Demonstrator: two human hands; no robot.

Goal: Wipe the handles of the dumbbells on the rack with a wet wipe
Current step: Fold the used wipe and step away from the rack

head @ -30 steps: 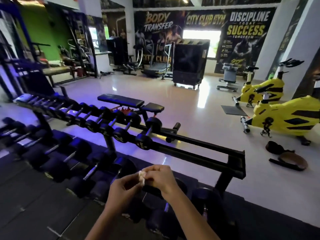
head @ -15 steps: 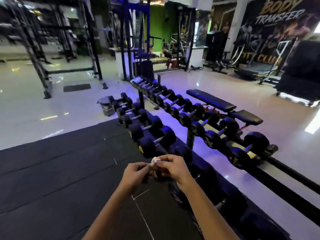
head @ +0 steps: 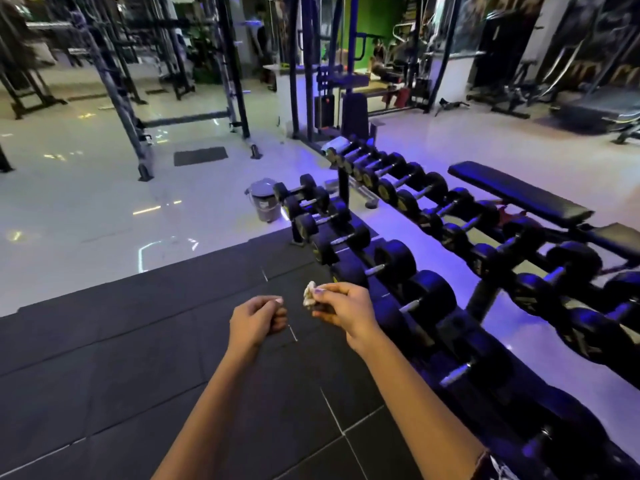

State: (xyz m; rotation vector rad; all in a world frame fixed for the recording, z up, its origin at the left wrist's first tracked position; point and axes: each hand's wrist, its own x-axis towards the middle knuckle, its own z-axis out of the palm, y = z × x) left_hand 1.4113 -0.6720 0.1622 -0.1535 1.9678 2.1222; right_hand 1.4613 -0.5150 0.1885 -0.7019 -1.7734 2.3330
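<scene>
The black mat (head: 138, 358) lies under me, and the rack (head: 485, 299) runs along my right with dumbbells (head: 394, 261) on two tiers. My left hand (head: 256, 318) is clenched and holds nothing. My right hand (head: 346, 304), near the lower dumbbells, pinches the crumpled wipe (head: 309, 293) at its fingertips.

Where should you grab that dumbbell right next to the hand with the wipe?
Grab the dumbbell by its thin silver handle, the bar between the two black heads. Come from above: it lies flat across the rack, neighbours close on both sides, so only the top is open. The right hand pinching the wipe is nearest.
</scene>
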